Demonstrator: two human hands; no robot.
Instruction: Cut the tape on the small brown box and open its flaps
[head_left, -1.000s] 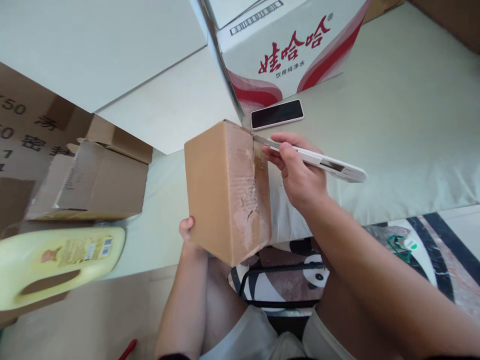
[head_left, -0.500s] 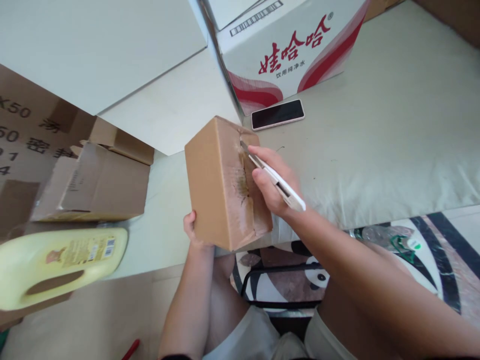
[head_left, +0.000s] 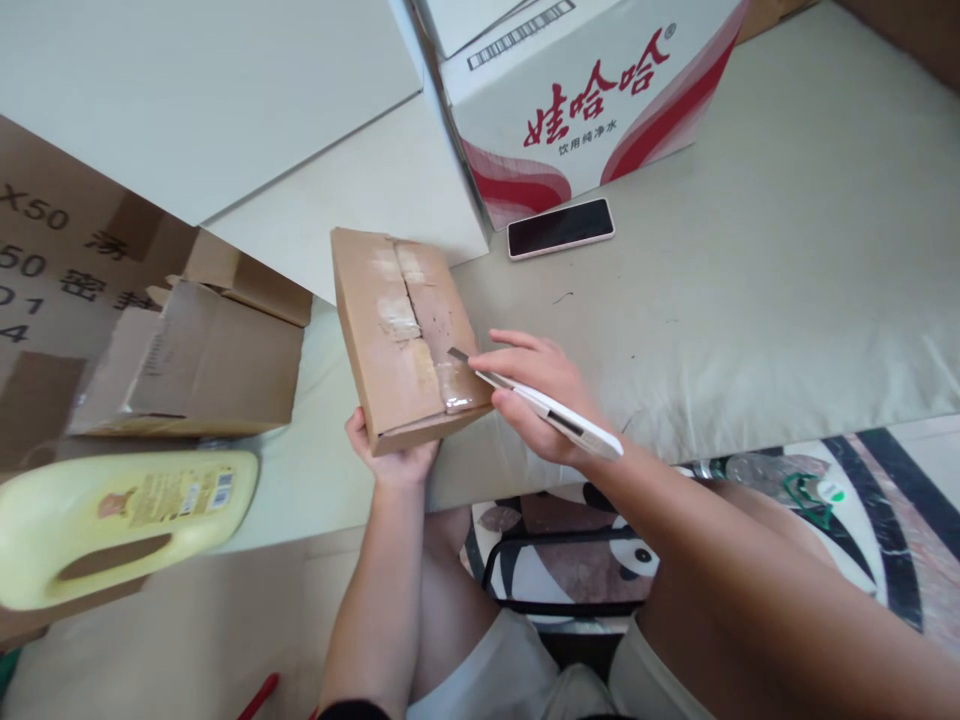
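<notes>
A small brown cardboard box (head_left: 375, 350) is tilted up in front of me, its taped, seamed face turned toward me. My left hand (head_left: 390, 458) grips it from below at the near end, with most fingers hidden beneath. In my right hand (head_left: 544, 395) is a white utility knife (head_left: 559, 418), held between thumb and fingers. Its blade extends and points left, over the right half of the seamed face near a shiny strip of tape. Whether the tip touches the cardboard I cannot tell. Torn, scuffed patches run along the seam.
A phone (head_left: 561, 230) lies before a white and red carton (head_left: 592, 110). White boxes (head_left: 352, 210) stand at the back left. An opened cardboard box (head_left: 217, 360) and a yellow jug (head_left: 202, 500) are at left. A plastic bottle (head_left: 780, 475) lies at lower right.
The box has turned and shifted left, so a different seamed face now shows. My right hand has drawn the knife down, with the blade lower along the box.
</notes>
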